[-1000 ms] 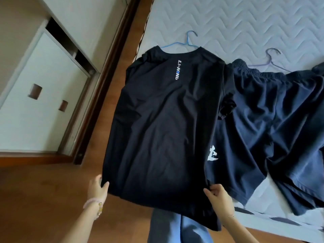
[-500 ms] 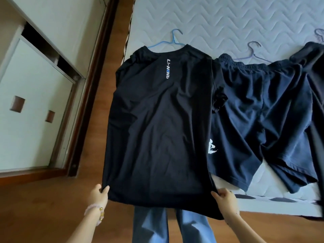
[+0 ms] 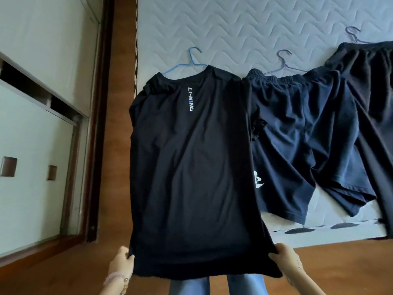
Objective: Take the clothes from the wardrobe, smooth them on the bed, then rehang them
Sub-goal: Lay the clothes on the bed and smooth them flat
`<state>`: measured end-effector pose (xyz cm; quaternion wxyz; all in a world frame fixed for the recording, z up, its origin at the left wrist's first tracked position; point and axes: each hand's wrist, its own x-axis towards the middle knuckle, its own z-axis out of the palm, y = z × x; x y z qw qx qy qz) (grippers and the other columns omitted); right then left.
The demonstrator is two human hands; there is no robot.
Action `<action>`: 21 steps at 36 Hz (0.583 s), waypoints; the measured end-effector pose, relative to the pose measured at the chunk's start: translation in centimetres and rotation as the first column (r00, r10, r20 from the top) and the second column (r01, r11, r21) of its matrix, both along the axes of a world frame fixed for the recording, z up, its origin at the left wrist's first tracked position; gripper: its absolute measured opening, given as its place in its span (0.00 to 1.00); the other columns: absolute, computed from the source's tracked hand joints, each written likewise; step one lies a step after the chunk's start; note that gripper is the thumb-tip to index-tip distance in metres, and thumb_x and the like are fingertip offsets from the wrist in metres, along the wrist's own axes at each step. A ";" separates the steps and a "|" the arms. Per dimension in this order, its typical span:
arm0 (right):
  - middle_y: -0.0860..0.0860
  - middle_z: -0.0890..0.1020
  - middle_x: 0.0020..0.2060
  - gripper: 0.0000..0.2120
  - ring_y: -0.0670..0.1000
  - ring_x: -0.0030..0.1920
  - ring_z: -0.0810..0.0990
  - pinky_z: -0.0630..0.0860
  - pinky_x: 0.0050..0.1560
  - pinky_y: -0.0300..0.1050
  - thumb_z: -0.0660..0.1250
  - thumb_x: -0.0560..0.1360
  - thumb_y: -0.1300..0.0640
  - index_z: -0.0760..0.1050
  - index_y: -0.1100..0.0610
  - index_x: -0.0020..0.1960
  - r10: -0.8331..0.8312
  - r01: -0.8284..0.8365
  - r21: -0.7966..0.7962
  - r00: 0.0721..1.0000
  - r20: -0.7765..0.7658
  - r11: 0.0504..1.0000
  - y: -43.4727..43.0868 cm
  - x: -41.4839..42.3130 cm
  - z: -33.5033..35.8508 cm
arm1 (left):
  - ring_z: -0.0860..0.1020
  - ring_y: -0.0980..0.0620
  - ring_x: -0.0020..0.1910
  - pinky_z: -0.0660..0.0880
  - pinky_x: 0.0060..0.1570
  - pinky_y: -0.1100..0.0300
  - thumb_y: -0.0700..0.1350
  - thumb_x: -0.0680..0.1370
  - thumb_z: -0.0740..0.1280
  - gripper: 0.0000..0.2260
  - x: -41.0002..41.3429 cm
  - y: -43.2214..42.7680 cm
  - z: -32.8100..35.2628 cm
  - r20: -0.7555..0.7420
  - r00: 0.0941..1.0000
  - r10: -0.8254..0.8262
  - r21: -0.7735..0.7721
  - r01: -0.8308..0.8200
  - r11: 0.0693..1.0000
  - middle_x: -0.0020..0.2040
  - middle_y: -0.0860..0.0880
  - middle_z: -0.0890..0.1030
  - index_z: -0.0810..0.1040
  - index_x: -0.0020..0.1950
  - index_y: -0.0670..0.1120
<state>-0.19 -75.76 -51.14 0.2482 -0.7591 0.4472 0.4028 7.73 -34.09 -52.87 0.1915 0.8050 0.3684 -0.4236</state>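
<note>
Head view: black T-shirt [image 3: 191, 167] now stretches tauter; left grip [image 3: 122, 264] and right grip [image 3: 286, 261] pinch its hem. We judge smoothing nearly done.

"LI-NING" printed in white with one blue letter, running vertically below the collar of the black T-shirt [image 3: 191, 167], a white mark on the dark shorts [image 3: 297, 145] just right of it, partly covered, not readable

Black T-shirt [image 3: 191, 167] on blue hanger [image 3: 187, 64], hem pinched by left hand [image 3: 122, 262], right hand [image 3: 286, 259]
</note>
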 end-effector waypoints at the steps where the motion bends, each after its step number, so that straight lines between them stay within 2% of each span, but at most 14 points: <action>1: 0.48 0.75 0.33 0.07 0.53 0.37 0.75 0.66 0.34 0.42 0.65 0.68 0.57 0.67 0.50 0.35 0.011 -0.011 0.004 1.000 -0.004 1.000 0.2 0.4 0.1 | 0.74 0.46 0.36 0.68 0.35 0.58 0.38 0.79 0.59 0.04 0.7 -0.4 0.4 0.035 0.999 0.017 0.033 -0.018 0.999 0.46 0.43 0.77 0.70 0.53 0.42; 2: 0.48 0.76 0.37 0.06 0.53 0.40 0.76 0.68 0.39 0.43 0.65 0.69 0.58 0.69 0.48 0.39 0.004 -0.004 0.009 1.000 0.029 1.000 0.4 1.1 0.4 | 0.75 0.45 0.38 0.70 0.36 0.58 0.37 0.78 0.59 0.09 1.5 -0.8 0.6 0.087 0.996 0.019 0.070 -0.025 0.997 0.52 0.43 0.77 0.70 0.57 0.42; 4: 0.47 0.77 0.44 0.08 0.52 0.45 0.76 0.69 0.45 0.44 0.65 0.71 0.57 0.70 0.48 0.47 -0.046 0.050 -0.022 0.989 0.142 0.999 0.6 2.9 1.2 | 0.77 0.42 0.50 0.74 0.45 0.54 0.36 0.77 0.61 0.15 3.2 -1.6 1.1 0.205 0.978 -0.034 0.111 0.011 0.994 0.61 0.42 0.75 0.69 0.63 0.41; 6: 0.48 0.77 0.43 0.06 0.52 0.40 0.73 0.69 0.43 0.45 0.61 0.72 0.59 0.70 0.48 0.45 -0.055 0.070 -0.051 0.965 0.258 0.996 0.2 5.3 2.3 | 0.76 0.40 0.56 0.74 0.50 0.51 0.36 0.77 0.62 0.15 5.2 -3.0 1.4 0.324 0.944 -0.067 0.099 0.037 0.994 0.62 0.43 0.75 0.70 0.63 0.42; 8: 0.50 0.78 0.40 0.05 0.56 0.38 0.72 0.69 0.40 0.45 0.58 0.72 0.60 0.71 0.52 0.41 -0.032 0.064 -0.085 0.941 0.336 0.994 -0.5 8.4 3.3 | 0.77 0.42 0.56 0.75 0.51 0.52 0.37 0.77 0.62 0.13 7.2 -4.9 1.6 0.399 0.910 -0.111 0.031 0.107 0.994 0.60 0.44 0.76 0.71 0.61 0.43; 10: 0.51 0.81 0.45 0.09 0.56 0.43 0.76 0.69 0.41 0.45 0.60 0.74 0.58 0.76 0.51 0.50 -0.053 0.085 -0.068 0.922 0.383 0.994 -1.5 11.5 3.9 | 0.77 0.46 0.53 0.74 0.49 0.55 0.37 0.78 0.63 0.11 9.3 -7.1 1.8 0.451 0.878 -0.162 -0.032 0.197 0.980 0.57 0.45 0.77 0.72 0.60 0.43; 12: 0.50 0.82 0.50 0.13 0.53 0.50 0.78 0.71 0.47 0.46 0.62 0.74 0.56 0.77 0.51 0.57 -0.082 0.105 -0.030 0.901 0.426 0.994 -2.7 14.7 4.0 | 0.77 0.48 0.52 0.73 0.49 0.58 0.37 0.78 0.63 0.10 11.5 -9.5 1.9 0.486 0.854 -0.185 -0.099 0.264 0.959 0.54 0.47 0.77 0.73 0.59 0.43; 15: 0.51 0.83 0.51 0.12 0.53 0.52 0.79 0.73 0.54 0.47 0.64 0.73 0.57 0.78 0.52 0.56 -0.136 0.142 0.025 0.859 0.493 0.989 -4.5 19.5 3.7 | 0.77 0.52 0.51 0.73 0.49 0.61 0.39 0.78 0.62 0.09 14.7 -13.3 1.9 0.514 0.828 -0.223 -0.158 0.347 0.924 0.52 0.51 0.76 0.74 0.58 0.45; 19: 0.51 0.82 0.47 0.12 0.51 0.47 0.78 0.71 0.43 0.43 0.64 0.74 0.59 0.77 0.54 0.58 -0.221 0.186 0.120 0.809 0.545 0.975 -7.0 25.2 3.0 | 0.76 0.54 0.53 0.72 0.48 0.64 0.39 0.79 0.61 0.09 19.2 -18.6 1.6 0.556 0.795 -0.245 -0.203 0.415 0.887 0.51 0.54 0.75 0.75 0.58 0.46; 21: 0.49 0.81 0.48 0.13 0.51 0.50 0.78 0.69 0.47 0.41 0.65 0.75 0.58 0.76 0.54 0.59 -0.241 0.185 0.155 0.797 0.554 0.970 -8.2 27.6 2.3 | 0.76 0.54 0.54 0.73 0.49 0.63 0.39 0.79 0.61 0.09 21.8 -21.3 1.5 0.573 0.772 -0.274 -0.205 0.459 0.865 0.52 0.54 0.75 0.75 0.59 0.46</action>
